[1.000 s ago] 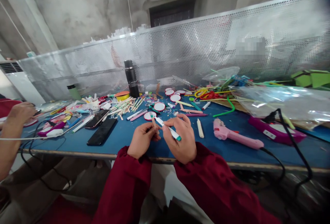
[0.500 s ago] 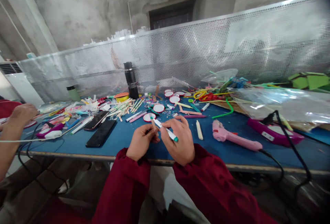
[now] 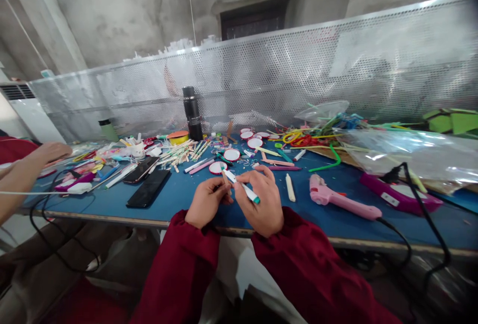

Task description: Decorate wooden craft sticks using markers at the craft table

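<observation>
My left hand is closed in a pinch on a small wooden craft stick, held upright over the front of the table. A white marker pen with a green end lies in my right hand, its fingers shut around the barrel. The marker's tip meets or nearly meets the top part of the stick; exact contact is too small to tell. Just beyond my hands lies a white disc with a red rim, and a second round disc sits behind it.
A pink hot glue gun and a cream stick lie to the right. Leftward are a black phone and a pile of craft sticks. A black bottle stands behind. Another person's hand is at far left.
The view has shifted slightly, so the table things sit a little further right. My hands keep their holds on stick and marker. The other person's hand at left has moved right.
</observation>
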`<state>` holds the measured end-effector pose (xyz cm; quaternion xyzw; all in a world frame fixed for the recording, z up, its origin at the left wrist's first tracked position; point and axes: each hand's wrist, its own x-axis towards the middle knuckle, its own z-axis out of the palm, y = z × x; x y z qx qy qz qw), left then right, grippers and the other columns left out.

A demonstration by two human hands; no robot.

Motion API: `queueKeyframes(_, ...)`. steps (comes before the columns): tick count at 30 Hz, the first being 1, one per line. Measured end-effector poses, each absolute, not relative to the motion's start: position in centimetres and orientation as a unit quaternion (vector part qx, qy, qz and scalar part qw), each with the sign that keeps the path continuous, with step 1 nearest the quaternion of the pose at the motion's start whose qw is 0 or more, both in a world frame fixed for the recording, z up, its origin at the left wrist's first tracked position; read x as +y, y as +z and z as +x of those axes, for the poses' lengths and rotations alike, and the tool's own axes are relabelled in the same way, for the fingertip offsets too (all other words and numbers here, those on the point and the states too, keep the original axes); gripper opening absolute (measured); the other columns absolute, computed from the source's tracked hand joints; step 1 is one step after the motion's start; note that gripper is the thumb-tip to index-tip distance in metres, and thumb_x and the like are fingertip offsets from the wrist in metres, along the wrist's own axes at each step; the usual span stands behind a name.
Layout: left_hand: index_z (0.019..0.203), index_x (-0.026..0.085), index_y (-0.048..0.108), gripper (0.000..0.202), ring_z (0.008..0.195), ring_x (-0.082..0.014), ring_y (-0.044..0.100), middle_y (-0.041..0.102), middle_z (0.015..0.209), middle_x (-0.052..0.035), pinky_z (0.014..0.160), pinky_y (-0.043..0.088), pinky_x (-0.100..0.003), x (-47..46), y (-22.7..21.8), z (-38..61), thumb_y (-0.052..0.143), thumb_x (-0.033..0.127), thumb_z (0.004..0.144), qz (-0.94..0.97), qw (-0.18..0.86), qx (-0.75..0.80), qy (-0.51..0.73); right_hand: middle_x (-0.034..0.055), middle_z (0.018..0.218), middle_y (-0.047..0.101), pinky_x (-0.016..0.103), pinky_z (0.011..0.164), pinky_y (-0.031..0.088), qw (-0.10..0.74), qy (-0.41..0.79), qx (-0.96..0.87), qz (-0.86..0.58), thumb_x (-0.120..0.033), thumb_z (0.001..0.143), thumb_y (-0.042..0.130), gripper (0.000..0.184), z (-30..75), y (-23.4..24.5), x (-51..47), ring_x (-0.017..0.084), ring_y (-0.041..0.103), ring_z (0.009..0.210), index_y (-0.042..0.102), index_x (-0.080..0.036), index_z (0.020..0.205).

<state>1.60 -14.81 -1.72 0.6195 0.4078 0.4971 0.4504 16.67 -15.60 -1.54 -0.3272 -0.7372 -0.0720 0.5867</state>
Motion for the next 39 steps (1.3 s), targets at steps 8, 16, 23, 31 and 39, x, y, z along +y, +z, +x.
queueKeyframes(8, 0.074, 0.014, 0.063, 0.026, 0.059, -0.012, 0.057, 0.06, 0.063, -0.0001, 0.059, 0.047, -0.022, -14.71, -2.02, 1.47, 0.063, 0.039, 0.082, 0.628, 0.449, 0.402, 0.492, -0.0012, 0.08, 0.068, 0.042, 0.101, 0.035, 0.583, -0.068, -0.738, -0.333, -0.022, 0.089, 0.054, 0.003, 16.64, -1.44, -15.53, 0.017, 0.064, 0.079, 0.056, -0.024, 0.087)
queueKeyframes(16, 0.077, 0.014, 0.064, 0.023, 0.06, -0.0124, 0.057, 0.06, 0.064, 0.0, 0.059, 0.047, -0.022, -14.68, -1.96, 1.44, 0.061, 0.036, 0.082, 0.629, 0.449, 0.403, 0.491, -0.0016, 0.078, 0.067, 0.043, 0.101, 0.035, 0.581, -0.071, -0.739, -0.333, -0.022, 0.089, 0.054, 0.004, 16.67, -1.49, -15.64, 0.017, 0.063, 0.076, 0.056, -0.024, 0.087)
queueKeyframes(23, 0.078, 0.014, 0.066, 0.023, 0.059, -0.0124, 0.057, 0.061, 0.063, -0.0004, 0.059, 0.047, -0.022, -14.69, -1.93, 1.42, 0.062, 0.037, 0.082, 0.631, 0.443, 0.405, 0.492, -0.0017, 0.078, 0.068, 0.043, 0.1, 0.036, 0.585, -0.069, -0.736, -0.333, -0.022, 0.088, 0.054, 0.004, 16.72, -1.48, -15.77, 0.017, 0.064, 0.077, 0.056, -0.024, 0.086)
queueKeyframes(31, 0.078, 0.014, 0.066, 0.025, 0.059, -0.0126, 0.058, 0.063, 0.063, -0.001, 0.059, 0.047, -0.023, -14.67, -2.14, 1.4, 0.063, 0.039, 0.082, 0.625, 0.447, 0.409, 0.492, -0.0016, 0.077, 0.068, 0.042, 0.098, 0.036, 0.588, -0.071, -0.73, -0.34, -0.021, 0.088, 0.053, 0.005, 16.75, -1.32, -15.85, 0.017, 0.063, 0.076, 0.056, -0.024, 0.085)
queueKeyframes(39, 0.082, 0.014, 0.068, 0.026, 0.06, -0.013, 0.059, 0.063, 0.064, -0.0011, 0.059, 0.048, -0.023, -14.67, -2.1, 1.38, 0.063, 0.039, 0.082, 0.627, 0.444, 0.41, 0.492, -0.0013, 0.077, 0.068, 0.043, 0.098, 0.037, 0.592, -0.071, -0.727, -0.341, -0.02, 0.088, 0.054, 0.005, 16.78, -1.4, -15.81, 0.017, 0.063, 0.076, 0.056, -0.024, 0.085)
